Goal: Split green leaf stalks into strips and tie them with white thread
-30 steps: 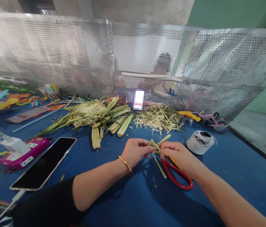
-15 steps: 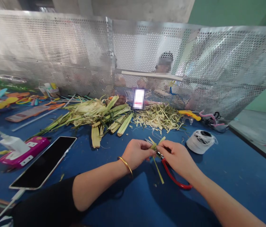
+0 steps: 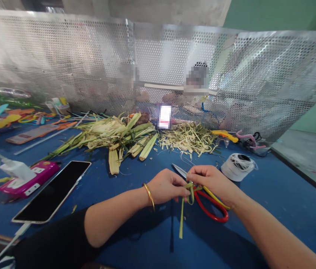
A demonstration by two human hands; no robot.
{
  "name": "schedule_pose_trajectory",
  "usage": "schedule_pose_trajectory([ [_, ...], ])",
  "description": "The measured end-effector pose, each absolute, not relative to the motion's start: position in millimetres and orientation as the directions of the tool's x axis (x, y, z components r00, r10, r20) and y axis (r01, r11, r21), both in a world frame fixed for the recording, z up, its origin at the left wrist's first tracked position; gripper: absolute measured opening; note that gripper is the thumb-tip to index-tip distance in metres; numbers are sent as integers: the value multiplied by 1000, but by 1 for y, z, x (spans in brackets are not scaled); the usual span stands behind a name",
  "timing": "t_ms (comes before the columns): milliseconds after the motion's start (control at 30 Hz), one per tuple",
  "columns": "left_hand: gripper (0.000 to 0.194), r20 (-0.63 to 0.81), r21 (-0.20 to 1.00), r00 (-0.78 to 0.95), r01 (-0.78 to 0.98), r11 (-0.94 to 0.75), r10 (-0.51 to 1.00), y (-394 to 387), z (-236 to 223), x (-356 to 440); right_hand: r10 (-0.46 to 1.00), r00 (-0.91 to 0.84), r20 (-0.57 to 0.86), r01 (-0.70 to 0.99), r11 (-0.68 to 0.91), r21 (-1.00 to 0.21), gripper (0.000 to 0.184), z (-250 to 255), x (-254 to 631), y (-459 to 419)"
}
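Observation:
Between my fingertips is a green leaf strip (image 3: 181,220), looped near the top, with one long end hanging down toward the table. My left hand (image 3: 167,188), a gold bangle at its wrist, pinches the strip from the left. My right hand (image 3: 209,181) pinches the loop from the other side. Under my right hand lie scissors (image 3: 211,211) with red and yellow handles, their blades pointing up and left; part of them is hidden by the hand. A spool of white thread (image 3: 238,168) stands just beyond my right hand.
A heap of husk-like leaves (image 3: 104,134) and a pile of shredded strips (image 3: 190,138) lie in front of a perforated metal screen (image 3: 169,52). A phone (image 3: 52,192) and a magenta power strip (image 3: 45,173) are at left. Behind the screen sits a person.
Both hands have shifted slightly down, and the left also to the right. The strip now shows a loop with its end hanging straighter. More of the scissors is uncovered.

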State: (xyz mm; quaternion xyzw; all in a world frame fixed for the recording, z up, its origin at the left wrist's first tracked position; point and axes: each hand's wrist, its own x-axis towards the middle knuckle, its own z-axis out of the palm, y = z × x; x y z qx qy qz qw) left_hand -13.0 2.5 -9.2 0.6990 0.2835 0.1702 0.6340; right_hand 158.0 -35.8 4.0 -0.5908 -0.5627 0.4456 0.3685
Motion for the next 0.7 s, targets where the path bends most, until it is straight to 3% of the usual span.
schedule_pose_trajectory([
  [167, 14, -128, 989, 867, 146, 0, 482, 2, -5, -16, 990, 137, -28, 170, -51, -984, 30, 0, 158, -32],
  [367, 23, -166, 986, 844, 159, 56, 510, 2, 4, -17, 975, 220, -39, 36, -48, -998, 33, -6, 163, -28],
  [467, 31, -173, 985, 816, 152, 85, 552, 1, 2, -16, 974, 223, -46, 21, -52, -998, 33, -7, 163, -27],
  [700, 22, -183, 981, 788, 185, 58, 588, 0, -5, -15, 984, 179, -5, 108, -24, -994, 33, -13, 162, -24],
])
